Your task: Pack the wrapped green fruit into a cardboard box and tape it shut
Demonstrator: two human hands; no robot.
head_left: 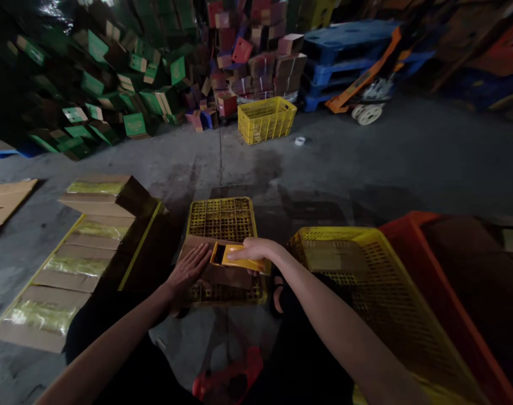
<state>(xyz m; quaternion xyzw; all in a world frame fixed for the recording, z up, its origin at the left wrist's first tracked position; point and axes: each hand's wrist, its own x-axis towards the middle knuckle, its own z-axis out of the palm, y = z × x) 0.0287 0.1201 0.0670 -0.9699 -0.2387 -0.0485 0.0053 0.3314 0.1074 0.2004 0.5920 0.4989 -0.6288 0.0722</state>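
A brown cardboard box [206, 273] lies on top of an upturned yellow crate [221, 216] right in front of me. My left hand [190, 269] rests flat on the box's left side, fingers stretched out. My right hand [256, 250] is closed on a yellow tape dispenser [242, 260] that sits on the box's top, just right of the left hand.
A row of flattened cartons [77, 247] lies on the floor to the left. A tilted yellow crate [366, 292] and a red crate [459, 270] stand at the right. Farther off are a yellow basket [266, 118], piles of green boxes [96, 84] and red boxes [256, 56], and blue pallets [349, 50].
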